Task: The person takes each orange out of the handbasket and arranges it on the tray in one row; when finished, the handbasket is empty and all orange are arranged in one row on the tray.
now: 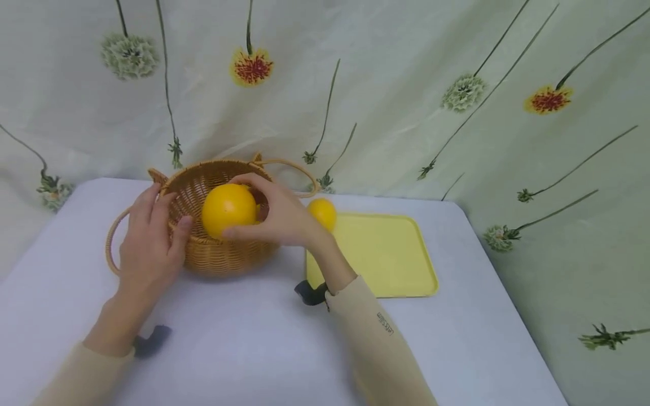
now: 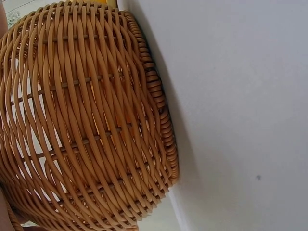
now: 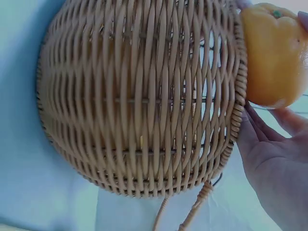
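A round orange [image 1: 229,210] with a small green stem mark is at the front of the wicker basket's [image 1: 223,259] opening, by the rim. My right hand [image 1: 284,217] grips it, thumb at the near side and fingers behind. In the right wrist view, the orange [image 3: 272,57] sticks up past the rim and my right hand [image 3: 284,168] reaches up beside it. My left hand [image 1: 149,234] holds the basket's left rim; its fingertips are partly hidden. Through the weave in the left wrist view, the basket [image 2: 82,110] shows orange patches inside. Something dark red shows behind my right hand.
A shallow yellow tray [image 1: 381,256] lies right of the basket, with a round yellow-orange fruit [image 1: 323,213] at its back left corner. Looped handles [image 1: 299,164] stick out from the basket. Behind the white table [image 1: 244,349] hangs a flowered cloth [image 1: 386,113].
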`<state>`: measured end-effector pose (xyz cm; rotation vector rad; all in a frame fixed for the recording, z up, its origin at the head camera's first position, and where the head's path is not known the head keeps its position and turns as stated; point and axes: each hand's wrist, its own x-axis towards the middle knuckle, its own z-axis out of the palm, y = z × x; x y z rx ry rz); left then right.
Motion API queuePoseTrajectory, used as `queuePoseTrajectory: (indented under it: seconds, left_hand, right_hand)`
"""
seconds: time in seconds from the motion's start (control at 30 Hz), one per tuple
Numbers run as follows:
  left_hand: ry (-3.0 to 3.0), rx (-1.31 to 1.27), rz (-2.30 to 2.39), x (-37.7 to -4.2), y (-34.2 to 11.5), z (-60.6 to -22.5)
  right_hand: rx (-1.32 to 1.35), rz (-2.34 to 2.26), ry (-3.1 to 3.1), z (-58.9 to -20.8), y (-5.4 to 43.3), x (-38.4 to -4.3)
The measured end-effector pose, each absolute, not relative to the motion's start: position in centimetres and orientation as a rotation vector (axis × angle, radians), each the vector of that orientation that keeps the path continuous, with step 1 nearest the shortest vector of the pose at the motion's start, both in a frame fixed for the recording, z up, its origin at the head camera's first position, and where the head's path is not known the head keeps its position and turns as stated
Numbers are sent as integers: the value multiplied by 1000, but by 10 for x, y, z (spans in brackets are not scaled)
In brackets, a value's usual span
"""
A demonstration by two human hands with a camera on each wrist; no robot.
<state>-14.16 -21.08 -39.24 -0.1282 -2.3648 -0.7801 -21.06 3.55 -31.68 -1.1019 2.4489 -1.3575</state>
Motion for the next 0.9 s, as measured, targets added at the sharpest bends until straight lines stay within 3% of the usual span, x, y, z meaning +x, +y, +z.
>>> queuePoseTrajectory:
  seconds: [0.37, 0.7, 0.9]
  left_hand:
    - [-2330, -135, -798, -141, -207, -393]
    - [-2332, -116, -819, -140, -211, -394]
    - [-2353, -125, -815, -143, -211, -394]
  right_hand:
    - [-1128, -1806, 2161, -327, 75, -187]
    - [-1170, -1814, 2140, -332, 106, -193]
    - [-1048, -1794, 2234, -339, 138, -199]
